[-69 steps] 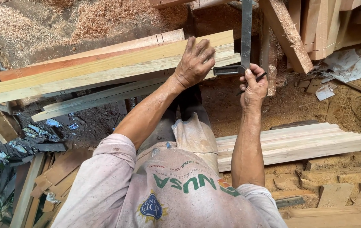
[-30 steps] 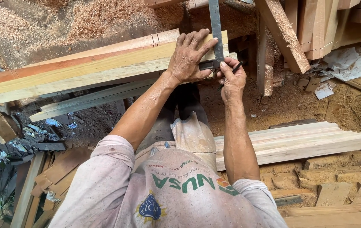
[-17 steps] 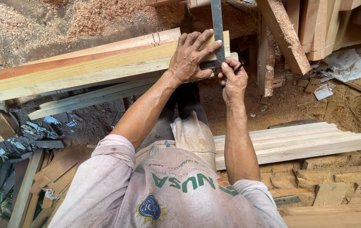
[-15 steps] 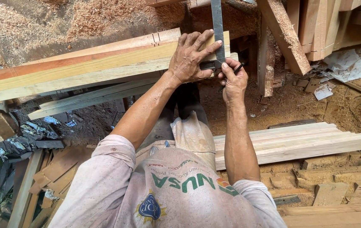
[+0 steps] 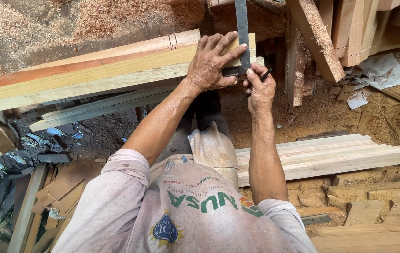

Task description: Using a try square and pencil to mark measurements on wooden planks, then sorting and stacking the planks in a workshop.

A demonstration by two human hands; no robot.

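While the metal square (image 5: 242, 33) now sits across the end of the pale plank (image 5: 115, 70), closer in than two seconds ago, the left hand (image 5: 211, 61) presses flat on both. Just right of the square, the right hand (image 5: 258, 86) pinches a dark pencil (image 5: 264, 75), barely moving. Below the plank lies a stack of boards (image 5: 326, 157) on sawdust.

The left hand (image 5: 211, 61) lies flat on the planks (image 5: 92, 77), near their right end. A square (image 5: 242, 33) crosses the planks just right of this hand, and its blade goes up out of view. The right hand (image 5: 259, 89) is just below the square, touching it, with a pencil (image 5: 262, 77) (only partly seen) in the fingers. A beam stack (image 5: 326, 157) lies lower right, on the sawdust floor (image 5: 312, 115). Scrap boards (image 5: 55, 187) lie lower left.
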